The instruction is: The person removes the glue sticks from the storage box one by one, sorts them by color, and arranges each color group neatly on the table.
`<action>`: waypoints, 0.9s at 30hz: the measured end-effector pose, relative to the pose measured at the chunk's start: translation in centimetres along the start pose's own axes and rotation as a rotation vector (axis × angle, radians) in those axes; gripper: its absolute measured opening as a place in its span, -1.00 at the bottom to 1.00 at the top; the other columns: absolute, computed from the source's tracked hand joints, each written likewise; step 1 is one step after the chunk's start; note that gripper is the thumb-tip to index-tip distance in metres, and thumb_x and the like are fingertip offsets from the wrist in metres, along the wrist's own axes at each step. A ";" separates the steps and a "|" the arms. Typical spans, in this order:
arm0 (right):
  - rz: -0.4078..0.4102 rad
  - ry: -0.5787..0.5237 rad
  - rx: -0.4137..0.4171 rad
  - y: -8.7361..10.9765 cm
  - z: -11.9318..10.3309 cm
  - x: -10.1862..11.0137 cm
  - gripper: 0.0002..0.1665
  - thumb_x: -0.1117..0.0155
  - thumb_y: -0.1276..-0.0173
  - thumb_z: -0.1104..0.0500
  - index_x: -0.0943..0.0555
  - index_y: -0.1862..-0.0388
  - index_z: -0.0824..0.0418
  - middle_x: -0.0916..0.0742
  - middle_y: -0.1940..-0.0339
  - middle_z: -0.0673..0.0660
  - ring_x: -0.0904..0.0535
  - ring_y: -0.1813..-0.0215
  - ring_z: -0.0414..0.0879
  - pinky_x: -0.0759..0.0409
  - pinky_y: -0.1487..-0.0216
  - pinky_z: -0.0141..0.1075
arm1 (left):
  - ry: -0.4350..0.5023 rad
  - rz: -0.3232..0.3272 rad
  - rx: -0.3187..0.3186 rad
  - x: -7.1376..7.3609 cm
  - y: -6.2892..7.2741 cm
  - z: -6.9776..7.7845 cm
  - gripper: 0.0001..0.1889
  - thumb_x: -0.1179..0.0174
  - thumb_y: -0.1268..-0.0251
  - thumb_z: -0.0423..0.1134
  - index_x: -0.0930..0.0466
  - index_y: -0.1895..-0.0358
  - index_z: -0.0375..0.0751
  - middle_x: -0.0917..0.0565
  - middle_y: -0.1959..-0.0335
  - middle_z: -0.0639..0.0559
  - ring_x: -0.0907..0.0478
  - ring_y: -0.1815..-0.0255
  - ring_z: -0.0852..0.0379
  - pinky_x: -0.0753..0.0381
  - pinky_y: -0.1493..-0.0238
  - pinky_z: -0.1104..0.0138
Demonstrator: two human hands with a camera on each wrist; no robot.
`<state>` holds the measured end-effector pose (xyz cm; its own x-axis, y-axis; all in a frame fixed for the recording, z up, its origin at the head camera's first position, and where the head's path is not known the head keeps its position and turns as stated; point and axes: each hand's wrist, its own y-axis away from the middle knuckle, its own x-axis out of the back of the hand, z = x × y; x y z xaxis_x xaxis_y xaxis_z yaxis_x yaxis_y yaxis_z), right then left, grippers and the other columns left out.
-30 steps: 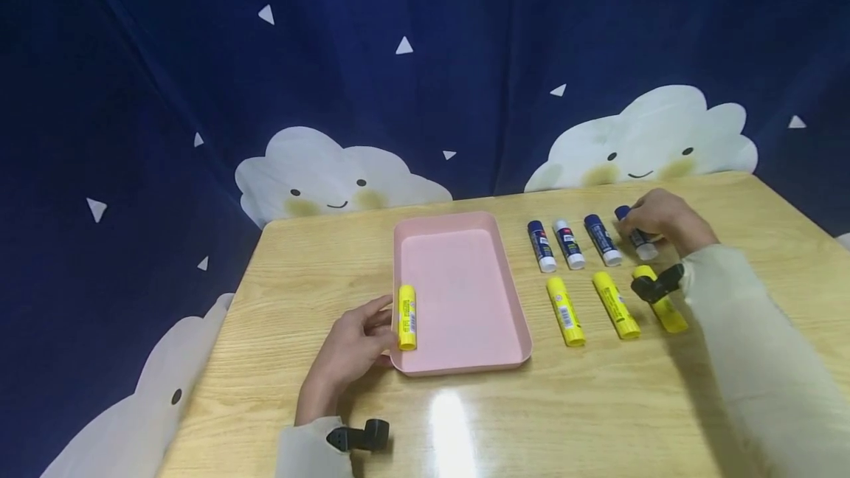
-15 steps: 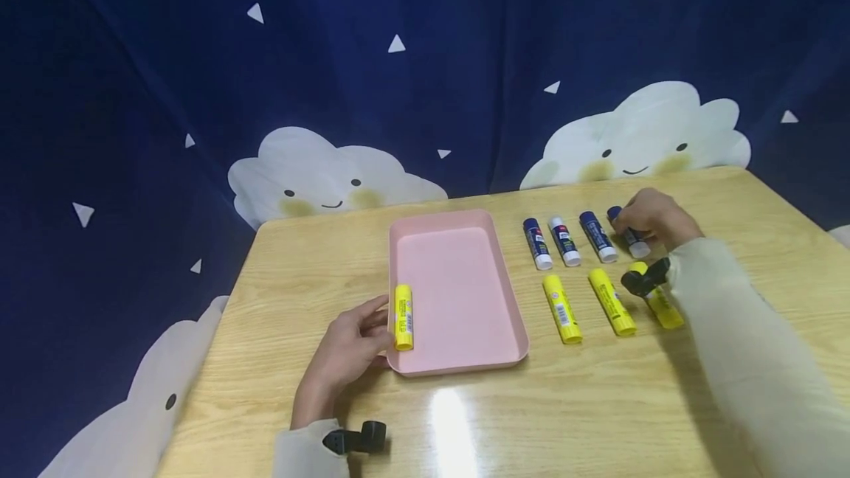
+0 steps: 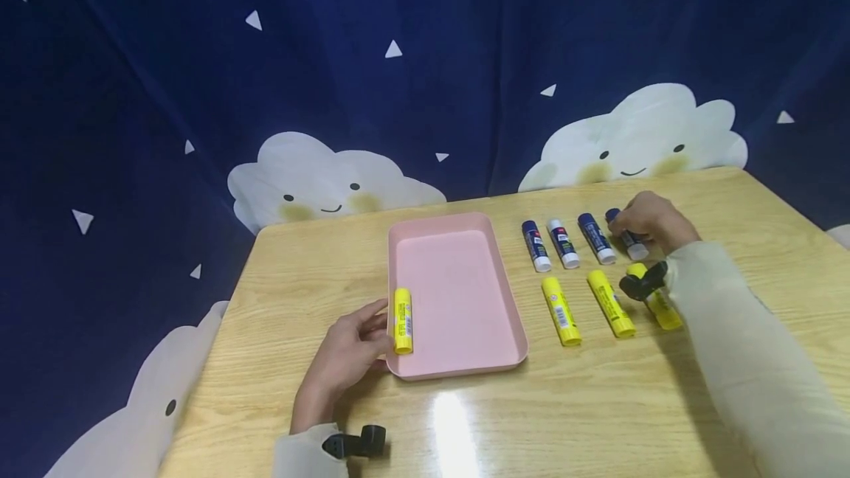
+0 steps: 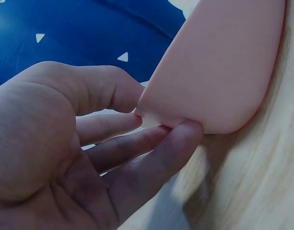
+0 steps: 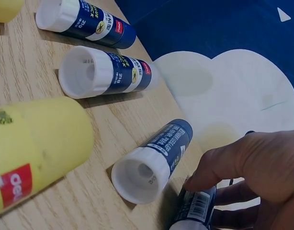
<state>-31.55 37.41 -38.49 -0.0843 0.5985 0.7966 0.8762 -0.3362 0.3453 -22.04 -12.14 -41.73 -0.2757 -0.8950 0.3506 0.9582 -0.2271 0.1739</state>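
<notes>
In the head view my left hand (image 3: 348,349) is at the left wall of a shallow pink tray (image 3: 458,369), holding its edge. The left wrist view shows the thumb at the tray's rim and fingertips against the wall's underside. A yellow glue stick (image 3: 403,321) lies inside, along that wall. At the far right, my right hand (image 3: 654,220) pinches a dark blue glue stick (image 5: 194,207) between thumb and fingers; the hand partly covers it in the head view. This one is the rightmost of a row of blue glue sticks lying on the table.
Left of the held stick lie a blue glue stick (image 3: 596,238), a white-capped one (image 3: 563,243) and another blue one (image 3: 536,246). Nearer lie yellow glue sticks (image 3: 561,310), one partly behind the black right wrist camera (image 3: 643,282). A navy curtain (image 3: 458,57) hangs behind the wooden table (image 3: 312,264).
The view has shifted slightly. My right hand stays on the blue glue stick and my left hand stays at the tray; nothing else has visibly moved.
</notes>
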 end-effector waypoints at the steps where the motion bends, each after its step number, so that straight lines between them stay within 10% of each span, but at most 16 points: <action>1: 0.002 -0.001 0.002 0.1 0.0 0.1 -0.38 -0.29 -0.29 0.16 -0.47 -0.15 0.64 -0.55 0.05 0.46 -0.50 0.14 0.22 -0.63 0.25 -0.12 | 0.000 -0.001 0.000 0.0 0.0 0.1 -0.26 -0.23 -0.07 -0.48 -0.37 -0.45 -0.23 -0.58 -0.22 -0.23 -0.61 0.00 -0.02 -0.75 0.28 0.22; 27: 0.080 -0.092 0.097 5.7 -2.9 0.7 -0.36 -0.29 -0.31 0.14 -0.44 -0.19 0.62 -0.53 -0.10 0.50 -0.49 -0.07 0.34 -0.65 -0.02 0.12 | 0.058 -0.022 -0.007 -0.2 0.5 0.3 -0.23 -0.22 -0.02 -0.49 -0.36 -0.45 -0.26 -0.58 -0.20 -0.26 -0.63 -0.01 -0.05 -0.76 0.30 0.17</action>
<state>-27.96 33.79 -34.54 0.0272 0.6383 0.7693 0.9206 -0.3159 0.2296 -21.56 -12.01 -41.45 -0.2921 -0.9104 0.2931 0.9526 -0.2496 0.1741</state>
